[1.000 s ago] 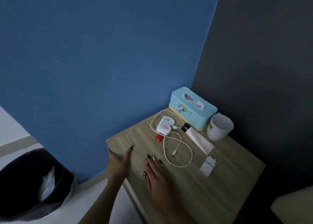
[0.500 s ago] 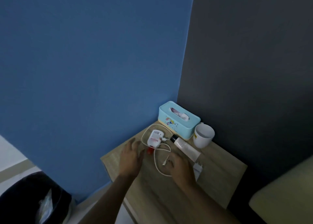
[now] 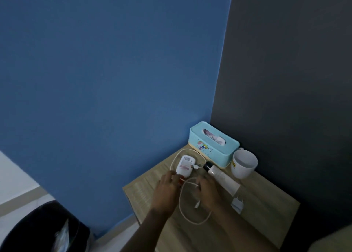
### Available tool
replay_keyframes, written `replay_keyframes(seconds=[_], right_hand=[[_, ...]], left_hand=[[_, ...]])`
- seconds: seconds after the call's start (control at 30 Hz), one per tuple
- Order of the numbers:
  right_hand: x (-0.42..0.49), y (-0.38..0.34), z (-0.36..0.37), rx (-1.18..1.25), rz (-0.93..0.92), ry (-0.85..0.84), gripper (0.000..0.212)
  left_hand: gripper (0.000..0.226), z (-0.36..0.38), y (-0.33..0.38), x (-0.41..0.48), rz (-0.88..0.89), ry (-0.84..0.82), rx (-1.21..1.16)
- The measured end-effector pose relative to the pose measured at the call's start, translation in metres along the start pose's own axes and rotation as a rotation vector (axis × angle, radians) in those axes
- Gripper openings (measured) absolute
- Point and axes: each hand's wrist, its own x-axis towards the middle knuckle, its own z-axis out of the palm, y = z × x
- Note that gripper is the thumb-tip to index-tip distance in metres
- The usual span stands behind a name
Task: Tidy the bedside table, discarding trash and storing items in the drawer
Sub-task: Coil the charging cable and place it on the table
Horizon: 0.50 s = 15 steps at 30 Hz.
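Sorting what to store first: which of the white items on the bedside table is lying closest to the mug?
The white tube with the black cap, lying just left of the mug. The white bottle and the charger plug lie farther off.

Both hands, left [image 3: 165, 190] and right [image 3: 209, 191], reach forward, fingers curled

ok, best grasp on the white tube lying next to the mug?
Probably pinch the white tube mid-body across its width, from above. It lies flat on the bedside table, black cap toward the tissue box, flat crimped end toward the wall plug. The white mug crowds the cap end.
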Motion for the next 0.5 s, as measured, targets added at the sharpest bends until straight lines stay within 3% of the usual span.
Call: replay_keyframes(seconds=[0.3, 0.5], right_hand=[[-0.01, -0.066, -0.121, 0.021, -0.225, 0.184, 0.02], [-0.035, -0.098, -0.224, 0.228, -0.252, 0.255, 0.014]], left_hand=[[0.064, -0.061, 0.012, 0.022, 0.116, 0.004, -0.073], [0.026, -0.141, 0.054, 0.042, 0.178, 0.2, -0.257]])
